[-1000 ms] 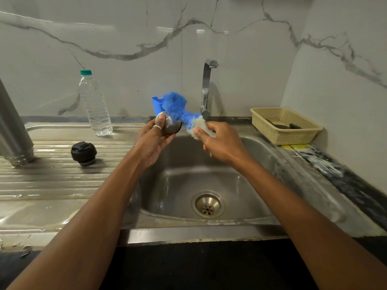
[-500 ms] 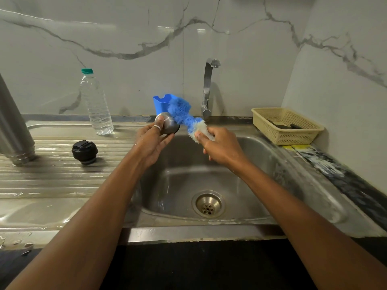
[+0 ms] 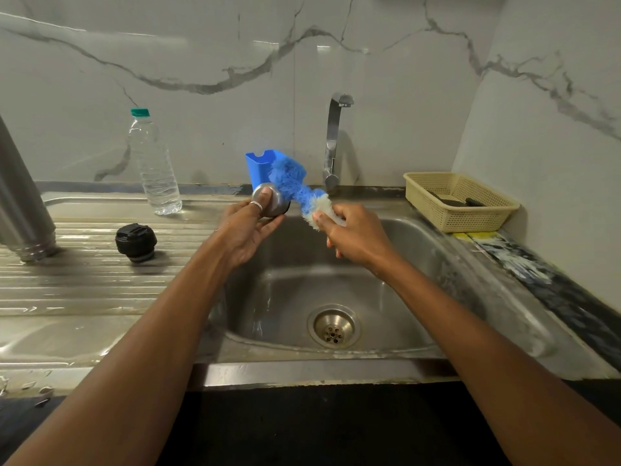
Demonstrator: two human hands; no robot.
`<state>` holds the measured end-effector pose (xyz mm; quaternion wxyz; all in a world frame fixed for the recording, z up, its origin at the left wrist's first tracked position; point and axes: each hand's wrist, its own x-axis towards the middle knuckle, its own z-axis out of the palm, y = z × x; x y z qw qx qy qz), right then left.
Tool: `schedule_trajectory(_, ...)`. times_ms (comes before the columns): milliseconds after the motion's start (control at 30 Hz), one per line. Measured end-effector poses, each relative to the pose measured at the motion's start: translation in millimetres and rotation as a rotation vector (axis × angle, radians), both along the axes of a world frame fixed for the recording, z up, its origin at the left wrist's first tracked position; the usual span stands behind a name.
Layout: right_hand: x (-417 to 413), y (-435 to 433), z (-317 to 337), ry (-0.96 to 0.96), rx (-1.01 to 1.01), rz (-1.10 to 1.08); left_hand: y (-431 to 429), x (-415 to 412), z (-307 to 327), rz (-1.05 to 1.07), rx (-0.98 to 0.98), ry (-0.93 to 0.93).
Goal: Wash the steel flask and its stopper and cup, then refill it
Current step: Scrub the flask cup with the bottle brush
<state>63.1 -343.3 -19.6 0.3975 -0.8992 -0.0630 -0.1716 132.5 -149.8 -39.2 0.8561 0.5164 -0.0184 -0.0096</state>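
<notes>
Left hand [image 3: 248, 230] partly hides the steel cup [image 3: 280, 204].

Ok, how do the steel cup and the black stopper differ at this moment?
The cup is shiny steel; the stopper is matte black. The left hand holds the cup up over the sink; the stopper rests on the drainboard, touched by neither hand. The blue brush in the right hand is at the cup; nothing is at the stopper. Both are small, round and off the flask.
</notes>
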Motion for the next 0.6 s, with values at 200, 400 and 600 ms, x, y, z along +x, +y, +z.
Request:
schedule_trajectory(200, 4.2, -2.3, -2.4, 0.025, -0.018, -0.036, 1.6, 5.9, -4.4, 0.015, 0.087, 0.047)
schedule_trajectory(400, 4.8, -3.2, -3.3, 0.087, 0.078, 0.008, 3.6, 7.7, -7.3, 0.034, 0.125, 0.051)
schedule_trajectory(600, 3.9, -2.8, -1.1, 0.068, 0.094, 0.07, 3.1, 4.8, -6.7, -0.006, 0.074, 0.019)
